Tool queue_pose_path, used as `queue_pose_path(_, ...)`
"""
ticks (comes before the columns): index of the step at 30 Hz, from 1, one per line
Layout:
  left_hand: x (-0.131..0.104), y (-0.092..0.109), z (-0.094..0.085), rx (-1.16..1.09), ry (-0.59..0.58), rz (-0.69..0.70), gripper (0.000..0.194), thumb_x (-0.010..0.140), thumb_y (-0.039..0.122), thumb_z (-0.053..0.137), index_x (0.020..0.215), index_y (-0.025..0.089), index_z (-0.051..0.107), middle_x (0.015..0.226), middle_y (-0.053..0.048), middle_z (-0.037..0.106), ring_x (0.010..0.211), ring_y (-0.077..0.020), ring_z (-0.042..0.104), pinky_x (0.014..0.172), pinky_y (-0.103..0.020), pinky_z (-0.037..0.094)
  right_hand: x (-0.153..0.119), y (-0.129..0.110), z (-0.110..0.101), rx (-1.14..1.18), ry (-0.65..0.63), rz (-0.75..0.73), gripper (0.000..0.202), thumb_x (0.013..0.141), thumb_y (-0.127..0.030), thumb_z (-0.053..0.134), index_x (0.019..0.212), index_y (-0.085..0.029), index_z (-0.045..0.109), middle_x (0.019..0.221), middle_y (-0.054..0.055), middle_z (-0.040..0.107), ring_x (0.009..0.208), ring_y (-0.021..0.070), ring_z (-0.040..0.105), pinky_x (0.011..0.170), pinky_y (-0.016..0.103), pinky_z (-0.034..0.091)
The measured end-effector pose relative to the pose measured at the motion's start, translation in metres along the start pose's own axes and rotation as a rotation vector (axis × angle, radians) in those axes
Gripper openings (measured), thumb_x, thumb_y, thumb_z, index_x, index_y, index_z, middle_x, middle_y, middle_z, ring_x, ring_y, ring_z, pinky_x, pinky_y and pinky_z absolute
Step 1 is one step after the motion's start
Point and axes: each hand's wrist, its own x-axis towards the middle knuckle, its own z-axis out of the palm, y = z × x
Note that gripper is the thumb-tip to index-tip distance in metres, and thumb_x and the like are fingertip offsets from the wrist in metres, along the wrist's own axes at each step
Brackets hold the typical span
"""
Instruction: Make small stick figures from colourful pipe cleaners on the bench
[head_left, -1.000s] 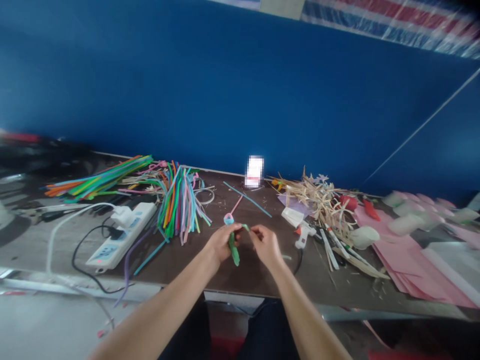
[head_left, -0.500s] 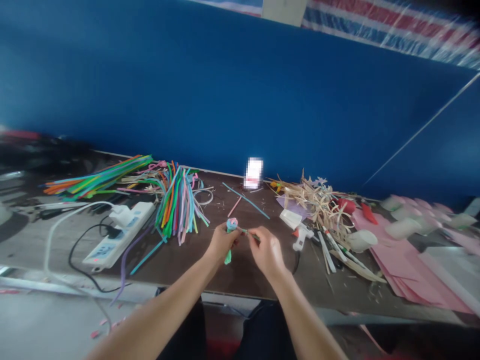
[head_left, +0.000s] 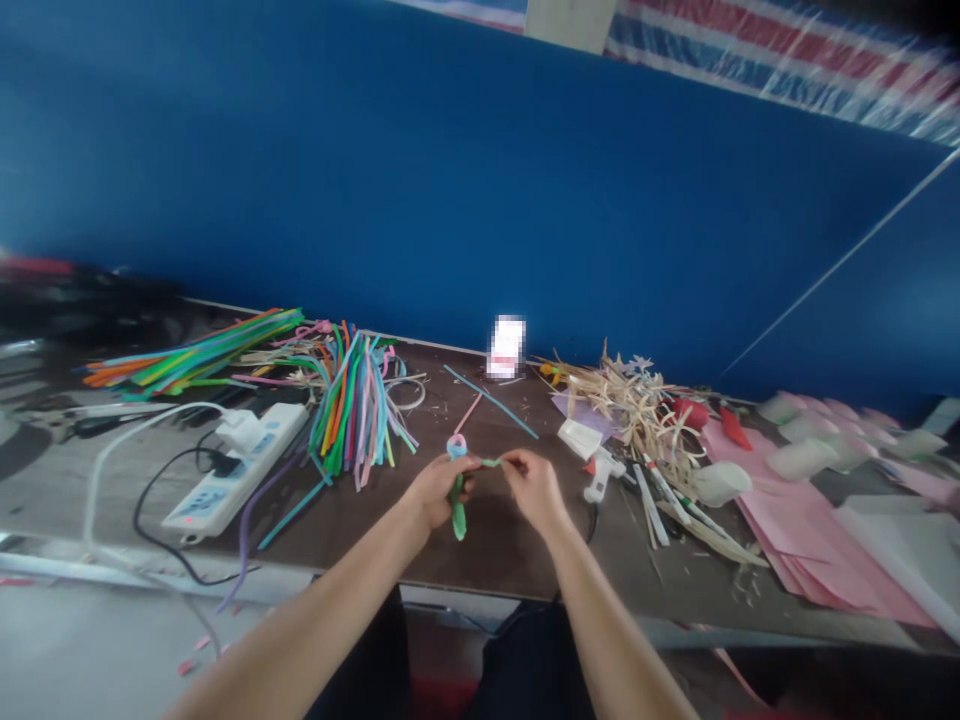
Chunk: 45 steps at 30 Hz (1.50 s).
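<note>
My left hand (head_left: pixel 442 488) is closed around a small pipe-cleaner figure, pinching it between thumb and fingers. A light blue and pink coil (head_left: pixel 456 447) shows above the fingers, and a fuzzy green piece (head_left: pixel 459 515) hangs below them. From the left thumb a short green pipe-cleaner end (head_left: pixel 490 463) reaches across to my right hand (head_left: pixel 531 485), whose thumb and forefinger pinch its tip. Part of the figure is hidden behind the left fingers. Beyond the hands, a blue pipe cleaner (head_left: pixel 491 402) and a short pink one (head_left: pixel 469 412) lie on the table.
Bundled coloured pipe cleaners (head_left: pixel 352 410) lie left, beside a white power strip (head_left: pixel 236 470) with plugged cables. A lit, blurred screen (head_left: pixel 507 346) stands at the back. Rightward are a white glue gun (head_left: pixel 602 475), dried straw-like strips (head_left: pixel 630 395) and pink sheets (head_left: pixel 780 520).
My right hand has turned slightly, and more of the green end shows between the hands. The figure in my left hand has tilted, with its green part hanging a little lower.
</note>
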Motion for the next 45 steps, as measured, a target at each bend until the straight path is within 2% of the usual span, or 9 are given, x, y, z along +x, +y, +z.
queue_pose_path(3, 0.002, 0.001, 0.000, 0.053, 0.039, 0.062, 0.011, 0.054, 0.012, 0.064, 0.057, 0.012, 0.053, 0.045, 0.003, 0.052, 0.032, -0.0055, 0.043, 0.030, -0.016, 0.023, 0.001, -0.010, -0.008, -0.052, 0.023, -0.047, 0.013, 0.072, -0.024, 0.050, 0.072, -0.018, 0.062, 0.069, 0.002, 0.064, 0.064, 0.0167, 0.059, 0.060, 0.025, 0.044)
queue_pose_path(6, 0.002, -0.001, 0.003, 0.064, 0.092, 0.142, 0.011, 0.053, 0.012, 0.064, 0.057, 0.012, 0.054, 0.043, 0.004, 0.052, 0.032, -0.0053, 0.043, 0.032, -0.016, 0.025, -0.006, -0.020, -0.009, -0.110, 0.069, -0.128, 0.012, 0.074, -0.021, 0.049, 0.073, -0.019, 0.061, 0.072, 0.003, 0.064, 0.070, 0.0169, 0.059, 0.067, 0.026, 0.043)
queue_pose_path(11, 0.000, -0.003, 0.010, -0.007, 0.154, 0.167, 0.012, 0.056, 0.019, 0.062, 0.061, 0.013, 0.054, 0.052, 0.002, 0.057, 0.036, -0.0037, 0.043, 0.035, -0.016, 0.029, -0.021, -0.020, 0.005, -0.063, 0.098, -0.215, 0.016, 0.079, -0.021, 0.045, 0.080, -0.017, 0.061, 0.078, 0.004, 0.064, 0.072, 0.0152, 0.058, 0.067, 0.023, 0.043)
queue_pose_path(15, 0.001, -0.004, 0.011, -0.064, 0.125, 0.095, 0.011, 0.057, 0.018, 0.061, 0.063, 0.012, 0.054, 0.057, 0.000, 0.059, 0.038, -0.0027, 0.041, 0.036, -0.015, 0.031, -0.021, -0.009, 0.010, -0.084, 0.096, -0.160, 0.016, 0.077, -0.021, 0.046, 0.076, -0.017, 0.062, 0.074, 0.003, 0.064, 0.067, 0.0152, 0.058, 0.064, 0.024, 0.043)
queue_pose_path(23, 0.000, 0.002, 0.003, -0.046, 0.052, 0.006, 0.014, 0.056, 0.017, 0.061, 0.063, 0.013, 0.051, 0.056, 0.001, 0.057, 0.035, -0.0037, 0.043, 0.032, -0.014, 0.027, -0.004, -0.007, -0.002, -0.150, 0.070, -0.099, 0.015, 0.075, -0.020, 0.048, 0.076, -0.020, 0.063, 0.076, 0.002, 0.066, 0.072, 0.0170, 0.060, 0.067, 0.025, 0.043)
queue_pose_path(31, -0.002, 0.004, 0.006, 0.111, 0.035, 0.110, 0.013, 0.053, 0.016, 0.062, 0.056, 0.013, 0.050, 0.043, 0.005, 0.051, 0.030, -0.0053, 0.042, 0.030, -0.016, 0.025, -0.004, -0.015, -0.010, -0.200, 0.080, -0.127, 0.014, 0.077, -0.021, 0.045, 0.076, -0.019, 0.059, 0.073, 0.002, 0.064, 0.069, 0.0168, 0.060, 0.066, 0.025, 0.043)
queue_pose_path(37, -0.005, 0.001, 0.012, 0.138, 0.059, 0.190, 0.013, 0.052, 0.014, 0.062, 0.058, 0.013, 0.050, 0.042, 0.005, 0.052, 0.030, -0.0070, 0.045, 0.032, -0.016, 0.025, -0.016, -0.025, -0.007, -0.283, 0.102, -0.286, 0.015, 0.079, -0.017, 0.044, 0.079, -0.018, 0.059, 0.077, 0.004, 0.062, 0.073, 0.0164, 0.058, 0.068, 0.025, 0.042)
queue_pose_path(41, -0.005, -0.005, 0.015, 0.032, 0.110, 0.207, 0.013, 0.056, 0.018, 0.061, 0.060, 0.014, 0.050, 0.046, 0.006, 0.051, 0.034, -0.0044, 0.043, 0.034, -0.016, 0.028, -0.027, -0.025, 0.001, -0.171, 0.131, -0.304, 0.017, 0.081, -0.017, 0.043, 0.082, -0.018, 0.060, 0.078, 0.005, 0.062, 0.075, 0.0160, 0.058, 0.071, 0.025, 0.042)
queue_pose_path(45, -0.004, -0.005, 0.016, -0.091, 0.115, 0.147, 0.012, 0.057, 0.017, 0.060, 0.063, 0.013, 0.051, 0.056, 0.003, 0.056, 0.038, -0.0020, 0.041, 0.038, -0.014, 0.032, -0.028, -0.021, 0.007, -0.020, 0.166, -0.202, 0.016, 0.080, -0.021, 0.045, 0.081, -0.018, 0.061, 0.077, 0.004, 0.064, 0.072, 0.0151, 0.059, 0.067, 0.024, 0.044)
